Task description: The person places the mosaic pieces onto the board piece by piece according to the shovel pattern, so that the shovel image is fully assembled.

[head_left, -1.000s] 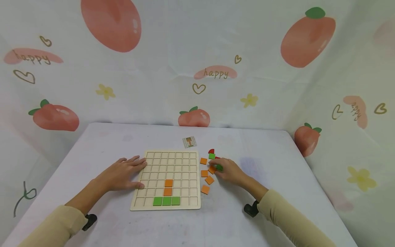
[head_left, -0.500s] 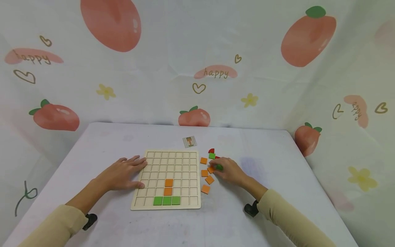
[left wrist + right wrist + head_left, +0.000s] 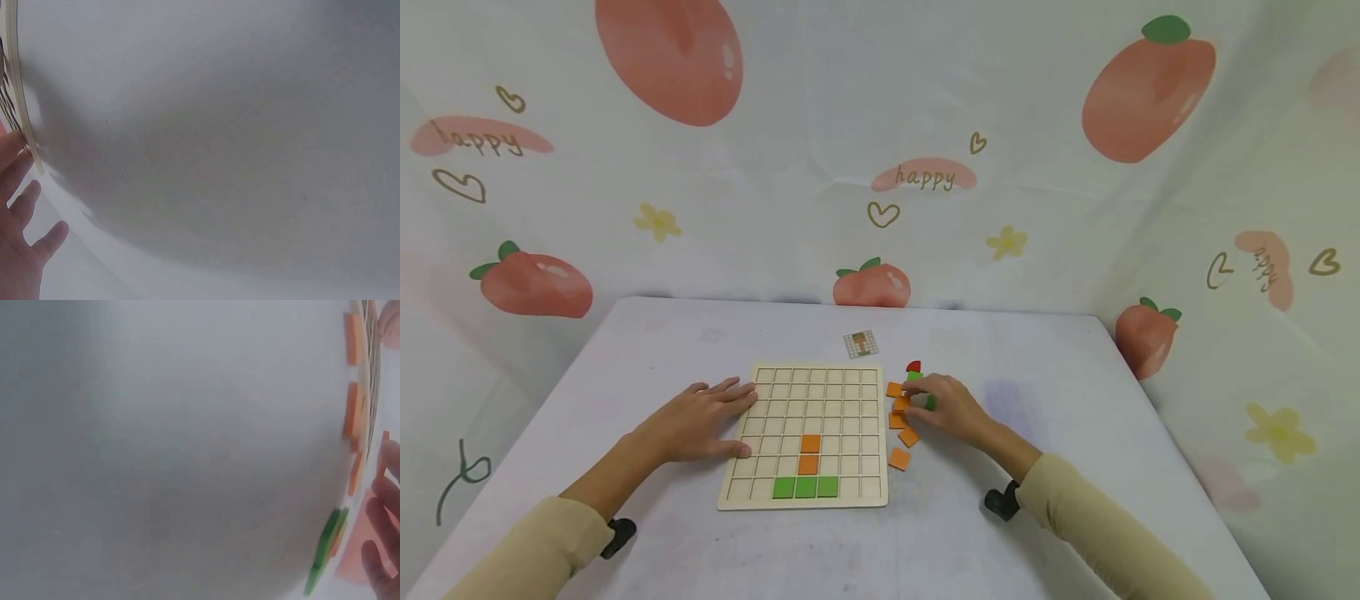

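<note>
My left hand [image 3: 703, 421] rests along the left edge of a wooden grid board [image 3: 775, 427], fingers spread, thumb on its side. In the left wrist view its fingertips [image 3: 22, 156] are at the board's rim. Right of the board, my right hand [image 3: 951, 408] pinches an orange square tile [image 3: 901, 404]; in the right wrist view that orange tile [image 3: 384, 450] stands up at the fingertips. Several loose orange tiles [image 3: 899, 458] lie below and beside this hand. A green piece [image 3: 930, 402] shows partly under it. On the board sit green tiles [image 3: 806, 487] and two orange tiles [image 3: 809, 454].
A small picture card [image 3: 861, 344] lies behind the board. Past the right hand are a red rounded piece [image 3: 913, 366] and a partly covered green tile [image 3: 914, 376]. A printed cloth [image 3: 790, 208] hangs behind the white table [image 3: 700, 542].
My right hand has shifted slightly up and left, bringing an orange tile from among the loose ones toward the board. The left hand stays put.
</note>
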Tool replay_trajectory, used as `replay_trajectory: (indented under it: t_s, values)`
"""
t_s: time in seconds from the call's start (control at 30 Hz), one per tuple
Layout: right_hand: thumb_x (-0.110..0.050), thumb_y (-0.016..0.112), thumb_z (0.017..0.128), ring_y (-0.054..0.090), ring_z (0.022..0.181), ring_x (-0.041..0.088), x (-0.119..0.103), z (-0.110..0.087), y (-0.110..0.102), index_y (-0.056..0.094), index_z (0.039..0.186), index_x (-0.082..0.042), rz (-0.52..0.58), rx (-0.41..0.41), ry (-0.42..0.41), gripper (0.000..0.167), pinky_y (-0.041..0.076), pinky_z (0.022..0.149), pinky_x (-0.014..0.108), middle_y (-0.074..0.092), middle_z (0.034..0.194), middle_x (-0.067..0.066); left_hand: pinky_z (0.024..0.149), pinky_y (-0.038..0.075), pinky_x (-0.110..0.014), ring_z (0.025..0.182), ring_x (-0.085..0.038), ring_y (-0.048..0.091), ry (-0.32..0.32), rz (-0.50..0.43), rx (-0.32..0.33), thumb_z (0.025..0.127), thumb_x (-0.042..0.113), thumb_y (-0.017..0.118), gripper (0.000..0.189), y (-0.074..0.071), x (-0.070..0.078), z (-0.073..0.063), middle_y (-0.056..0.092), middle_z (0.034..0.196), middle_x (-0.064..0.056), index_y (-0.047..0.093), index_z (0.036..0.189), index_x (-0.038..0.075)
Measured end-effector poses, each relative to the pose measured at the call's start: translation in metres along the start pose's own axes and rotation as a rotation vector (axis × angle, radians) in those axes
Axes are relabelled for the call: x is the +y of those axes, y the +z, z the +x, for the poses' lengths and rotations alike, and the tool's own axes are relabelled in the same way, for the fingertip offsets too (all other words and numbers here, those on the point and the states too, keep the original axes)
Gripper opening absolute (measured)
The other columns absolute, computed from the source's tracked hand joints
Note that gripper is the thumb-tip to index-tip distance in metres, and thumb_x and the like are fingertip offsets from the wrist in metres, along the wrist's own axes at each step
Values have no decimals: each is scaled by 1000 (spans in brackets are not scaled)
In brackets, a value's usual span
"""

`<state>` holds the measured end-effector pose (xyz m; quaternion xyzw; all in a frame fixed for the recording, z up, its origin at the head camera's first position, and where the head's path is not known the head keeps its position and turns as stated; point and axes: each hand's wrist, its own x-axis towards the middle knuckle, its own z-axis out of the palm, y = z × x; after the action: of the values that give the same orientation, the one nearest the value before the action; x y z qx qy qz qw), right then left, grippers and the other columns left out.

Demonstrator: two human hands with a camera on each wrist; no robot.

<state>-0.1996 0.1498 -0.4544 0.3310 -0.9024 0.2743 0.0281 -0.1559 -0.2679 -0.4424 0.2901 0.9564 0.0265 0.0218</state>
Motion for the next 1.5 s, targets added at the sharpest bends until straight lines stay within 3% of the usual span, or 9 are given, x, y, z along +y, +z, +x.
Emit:
replay_trajectory:
  t_s: [0.2, 0.43, 0.6, 0.7, 0.97, 1.27, 1.5]
  values:
    - [-22, 80, 85, 66, 100, 18, -13, 15, 8, 70, 119, -5, 37, -17, -38, 39, 50, 95, 41, 73, 107, 2, 100, 40, -64, 136, -39, 45, -1, -6, 3, 83, 74, 58, 89, 0, -1, -1, 52, 146, -13, 57, 140, 6]
    - [-18, 78, 87, 65, 99, 20, -35, 33, 16, 69, 118, -3, 98, -55, -80, 36, 53, 85, 35, 72, 107, 3, 100, 41, -63, 136, -38, 45, 5, -1, 7, 83, 75, 57, 89, 2, -2, -1, 53, 146, -12, 58, 140, 7]
    - [-19, 77, 88, 64, 101, 18, -52, 45, 21, 68, 120, -4, 92, -85, -98, 36, 50, 93, 36, 72, 109, 3, 99, 41, -63, 135, -39, 46, 9, -5, 9, 82, 75, 57, 90, 3, -3, -1, 53, 146, -13, 58, 140, 6]
    - [-20, 77, 88, 64, 102, 16, -59, 51, 27, 68, 121, -6, 75, -100, -95, 36, 49, 96, 35, 72, 109, 2, 99, 41, -63, 135, -38, 46, 16, -5, 15, 83, 75, 58, 89, 3, -3, -1, 53, 146, -13, 58, 139, 6]
    - [-23, 79, 87, 62, 97, 15, -73, 58, 40, 70, 119, -9, 100, -151, -50, 36, 49, 88, 26, 72, 105, -1, 99, 42, -62, 135, -39, 47, 24, -2, 23, 83, 73, 59, 88, 2, -3, -1, 53, 146, -12, 58, 140, 6]
    - [-29, 77, 88, 65, 97, 7, -82, 66, 55, 71, 118, -11, 24, -195, -102, 36, 48, 91, 23, 73, 105, -5, 99, 41, -63, 135, -39, 46, 6, 8, 8, 82, 76, 57, 90, 2, -2, 0, 52, 146, -13, 57, 140, 7]
    - [-32, 77, 89, 62, 92, 7, -85, 64, 62, 71, 118, -13, -45, -184, -126, 35, 45, 95, 23, 73, 102, -6, 100, 41, -62, 136, -40, 45, 0, 3, -1, 82, 76, 57, 91, 1, -1, 0, 52, 147, -13, 57, 140, 6]
